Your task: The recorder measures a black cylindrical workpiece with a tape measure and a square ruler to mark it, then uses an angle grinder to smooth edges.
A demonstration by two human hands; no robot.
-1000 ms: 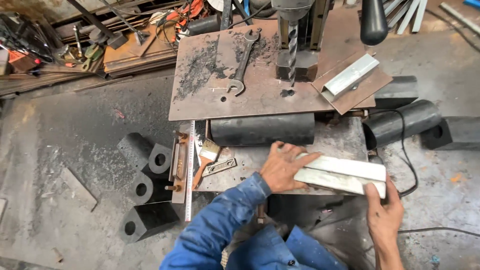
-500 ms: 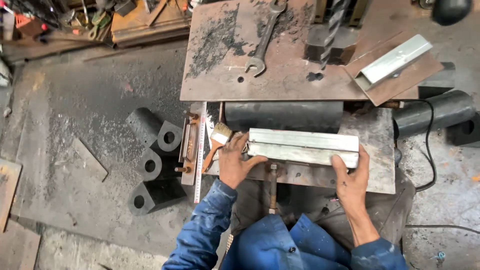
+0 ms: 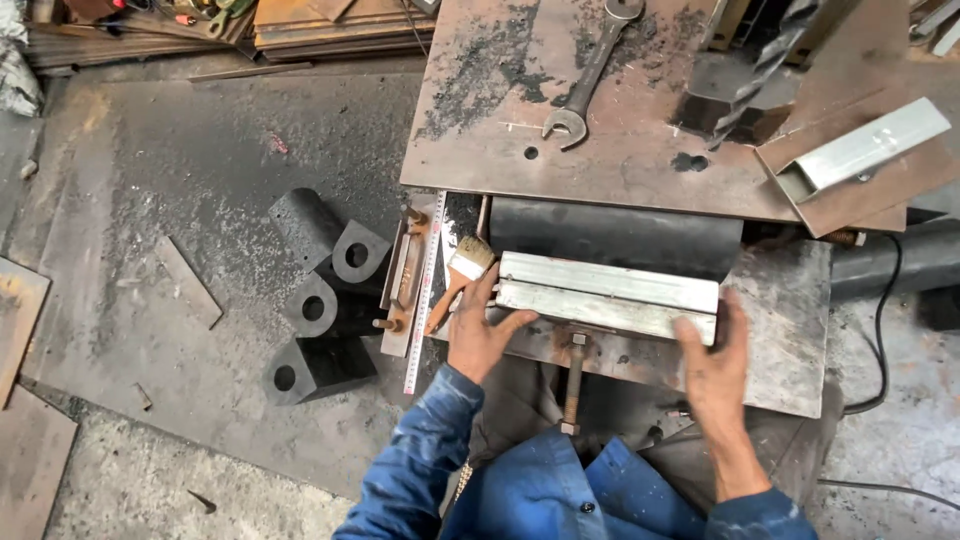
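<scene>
Two long grey metal bars (image 3: pixel 606 294) lie side by side on a rusty steel plate (image 3: pixel 780 360) in front of me. My left hand (image 3: pixel 482 330) grips their left end, fingers over the top. At the right end, my right hand (image 3: pixel 716 360) presses against the bars with its fingers spread. A small paintbrush (image 3: pixel 464 266) lies just left of the bars, beside a steel ruler (image 3: pixel 425 290).
A larger rusty plate (image 3: pixel 600 110) behind carries an open-end wrench (image 3: pixel 590 70), a drill bit (image 3: pixel 765 70) and a grey channel piece (image 3: pixel 860 150). A black cylinder (image 3: pixel 615 235) lies under it. Black blocks with holes (image 3: pixel 320 320) sit on the floor at left. A cable (image 3: pixel 885 330) runs at right.
Both hands carried the metal bars from the lower right up onto the plate and set them down near the black cylinder. The view moved closer and lower.
</scene>
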